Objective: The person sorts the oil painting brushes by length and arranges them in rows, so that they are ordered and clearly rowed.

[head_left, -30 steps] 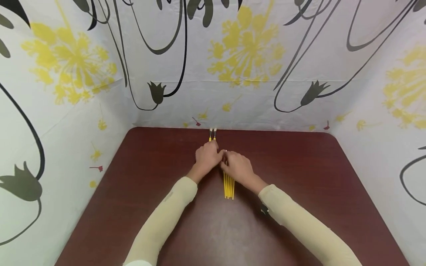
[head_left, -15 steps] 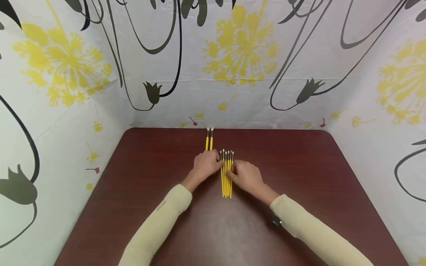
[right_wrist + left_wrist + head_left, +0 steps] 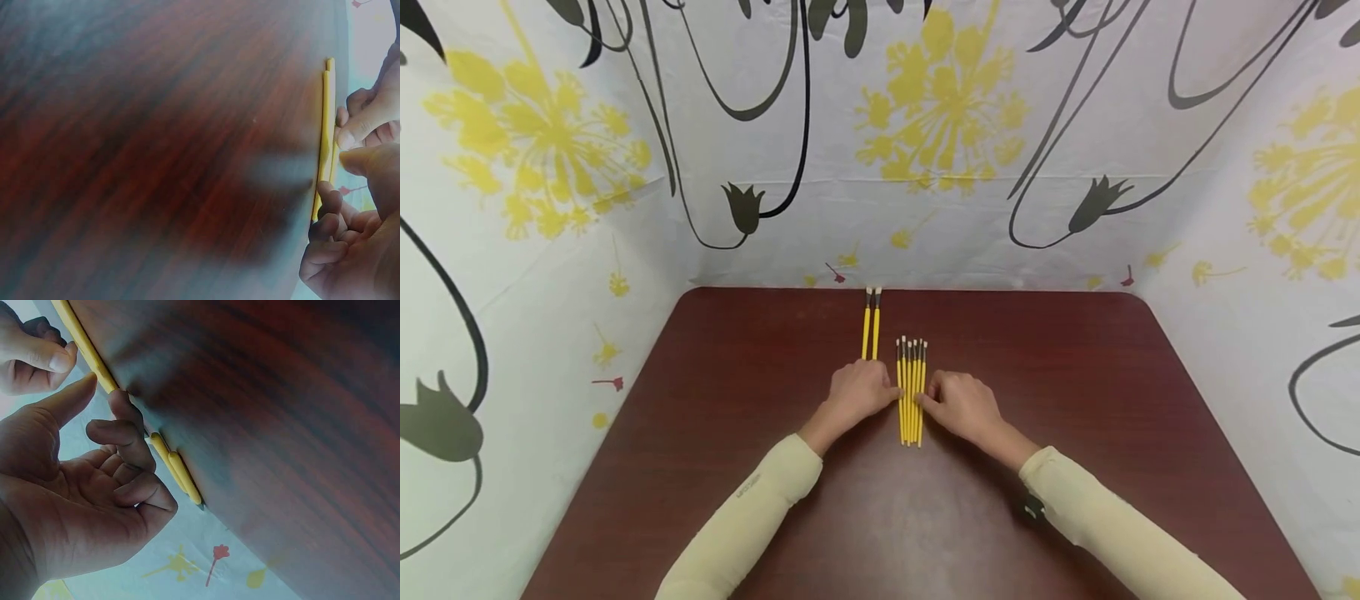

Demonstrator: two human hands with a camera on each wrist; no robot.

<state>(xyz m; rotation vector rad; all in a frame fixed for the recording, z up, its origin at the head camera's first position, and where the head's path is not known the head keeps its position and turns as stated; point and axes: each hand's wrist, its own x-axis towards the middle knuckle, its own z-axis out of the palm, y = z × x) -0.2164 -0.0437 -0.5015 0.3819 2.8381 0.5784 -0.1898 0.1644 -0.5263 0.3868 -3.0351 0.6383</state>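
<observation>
Several thin yellow paintbrushes (image 3: 910,408) lie side by side on the dark red table, pale bristles toward the back. On their left side, my left hand (image 3: 859,392) touches the bundle with its thumb, fingers loosely bent. Against the opposite side rests my right hand (image 3: 962,404), thumb at the handles. Two more yellow brushes (image 3: 871,321) lie farther back, their lower ends hidden by my left hand. In the left wrist view, the thumb and index finger of my left hand (image 3: 94,462) are at a yellow handle (image 3: 81,337). My right hand (image 3: 362,219) touches yellow handles (image 3: 326,119) in the right wrist view.
The table (image 3: 737,350) has rounded back corners. White cloth (image 3: 955,250) printed with yellow flowers and dark stems hangs behind it and on both sides. A dark band (image 3: 1033,506) shows under the right sleeve.
Both hands have slid down the bundle toward the front and moved slightly apart, so the bristle ends show. More of the two rear brushes is uncovered.
</observation>
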